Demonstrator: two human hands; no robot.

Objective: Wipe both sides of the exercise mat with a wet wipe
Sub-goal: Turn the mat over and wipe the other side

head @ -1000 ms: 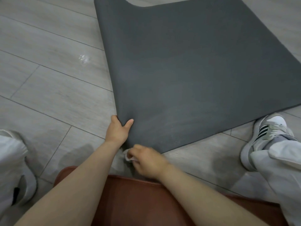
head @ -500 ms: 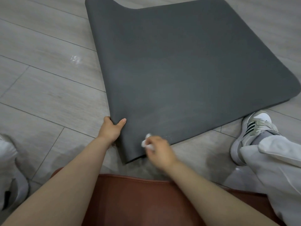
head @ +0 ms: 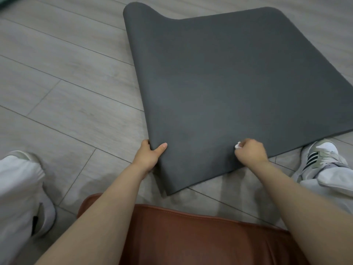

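**One mat, one wipe, two hands: head view of a seated person**

One dark grey exercise mat (head: 219, 88) lies across the grey plank floor (head: 63, 96), its far left corner curling upward and its near left edge lifted off the floor. Two bare hands are in view. The left hand (head: 148, 156) grips that lifted left edge: the thumb lies on the top face of the mat and the fingers wrap beneath it, out of sight. The right hand (head: 249, 152) rests on the mat close to its near edge, fingers curled tightly round one crumpled white wet wipe (head: 237, 150), of which only a small tuft shows at the knuckles. The wipe sits against the mat's surface. The two hands are well apart along the near end of the mat.

Two legs in white trousers flank the scene, one at each side. Two shoes are visible: a light sneaker with three dark stripes (head: 318, 155) on the right, just beside the mat's near edge, and a white shoe (head: 41, 217) at lower left, largely hidden by the trouser leg (head: 18, 188). One brown leather seat (head: 191, 238) fills the bottom centre between the two forearms.
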